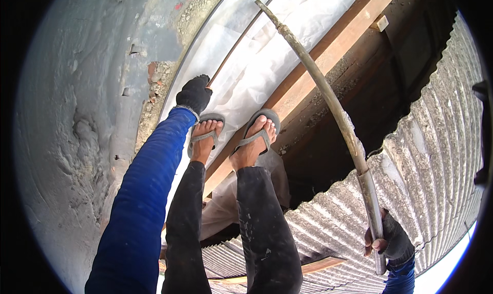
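My left hand [194, 95], in a black glove, is closed around the near end of a thin dark-brown rod [237, 43]. The rod runs up and away over whitish plastic sheeting [257, 62]. At the lower right, my right hand [393, 237] wears a black glove with bare fingertips. Its fingers wrap around the lower end of a long, pipe-like pole [328, 94], worn and crusted in places. The pole slants up and left across the view, and a wider sleeve covers its lower part. Its far end narrows above the sheeting.
My sandalled feet [260, 129] stand by a wooden beam [318, 70], beside a dark opening [395, 83]. Corrugated grey roofing [411, 155] spreads along the right and below. A rough grey wall [87, 114] with broken plaster rises at the left.
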Demonstrator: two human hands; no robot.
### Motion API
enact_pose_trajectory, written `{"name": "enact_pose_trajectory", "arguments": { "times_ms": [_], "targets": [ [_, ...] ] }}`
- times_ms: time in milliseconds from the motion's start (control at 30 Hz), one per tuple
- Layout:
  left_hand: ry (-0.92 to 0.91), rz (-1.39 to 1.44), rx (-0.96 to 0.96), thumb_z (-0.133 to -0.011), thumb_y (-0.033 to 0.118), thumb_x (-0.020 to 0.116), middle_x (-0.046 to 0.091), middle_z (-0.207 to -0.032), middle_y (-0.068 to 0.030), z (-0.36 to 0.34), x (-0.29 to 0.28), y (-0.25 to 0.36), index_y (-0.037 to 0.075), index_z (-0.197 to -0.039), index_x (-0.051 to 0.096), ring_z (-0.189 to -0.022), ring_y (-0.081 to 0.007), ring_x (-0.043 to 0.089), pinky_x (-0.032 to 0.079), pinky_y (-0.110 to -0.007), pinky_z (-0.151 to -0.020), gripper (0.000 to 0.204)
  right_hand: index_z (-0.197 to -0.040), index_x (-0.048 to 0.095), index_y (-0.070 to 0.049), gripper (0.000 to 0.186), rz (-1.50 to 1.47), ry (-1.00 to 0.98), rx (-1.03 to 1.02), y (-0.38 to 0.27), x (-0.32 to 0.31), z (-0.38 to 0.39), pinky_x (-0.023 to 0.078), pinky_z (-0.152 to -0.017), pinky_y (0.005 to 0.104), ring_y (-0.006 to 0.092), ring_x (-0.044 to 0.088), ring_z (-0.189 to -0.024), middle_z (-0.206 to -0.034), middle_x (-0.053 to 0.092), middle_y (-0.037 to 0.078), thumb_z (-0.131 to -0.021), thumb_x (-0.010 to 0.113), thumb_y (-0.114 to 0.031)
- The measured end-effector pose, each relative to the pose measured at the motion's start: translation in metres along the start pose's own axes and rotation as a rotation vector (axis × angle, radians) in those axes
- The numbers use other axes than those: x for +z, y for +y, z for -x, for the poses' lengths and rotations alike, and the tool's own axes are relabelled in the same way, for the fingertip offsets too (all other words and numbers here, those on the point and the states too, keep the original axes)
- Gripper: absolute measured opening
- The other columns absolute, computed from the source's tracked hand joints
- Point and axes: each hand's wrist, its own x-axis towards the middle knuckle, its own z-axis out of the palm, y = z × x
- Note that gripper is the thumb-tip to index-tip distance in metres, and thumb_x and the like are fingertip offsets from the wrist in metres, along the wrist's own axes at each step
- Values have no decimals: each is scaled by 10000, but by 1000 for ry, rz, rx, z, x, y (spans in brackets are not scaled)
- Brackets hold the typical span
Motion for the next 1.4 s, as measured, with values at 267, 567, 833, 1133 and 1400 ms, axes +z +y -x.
{"name": "enact_pose_trajectory", "arguments": {
  "times_ms": [267,567,833,1133,1400],
  "targets": [
    [-6,-46,-88,-824,261,638,659,-1120,-148,-10,13,5,107,-1124,646,-1059,-338,622,507,-442,-895,337,-1525,223,-78,984,-63,227,-39,-5,57,29,500,-449,299,186,576,-500,-764,611,171,-724,791,-140],
    [64,-148,-106,-845,297,615,660,-1068,-126,-11,17,9,144,-1073,640,-1005,-327,641,530,-449,-847,276,-1443,383,-15,577,79,207,-87,-34,105,31,450,-532,255,124,531,-632,-888,620,86,-924,615,-111],
    [5,-158,-104,-855,312,618,667,-1015,-135,-11,3,20,152,-1024,639,-950,-337,660,541,-461,-816,233,-1509,244,-18,878,33,317,115,-50,145,30,483,-599,261,137,560,-660,-897,599,100,-777,724,-86],
    [-60,-144,-103,-842,300,634,681,-1031,-143,-26,0,14,148,-1012,668,-980,-337,658,537,-463,-827,231,-1524,212,-10,745,390,255,-156,-27,168,17,467,-565,214,72,512,-677,-1308,535,103,-901,621,-38],
    [-78,-117,-111,-848,302,630,683,-1057,-149,-28,-1,13,145,-1053,685,-1007,-340,649,529,-460,-850,264,-1515,188,25,734,553,271,-277,-31,195,5,386,-1013,286,226,429,-1317,-1448,421,232,-913,598,-71]
  ]
}}
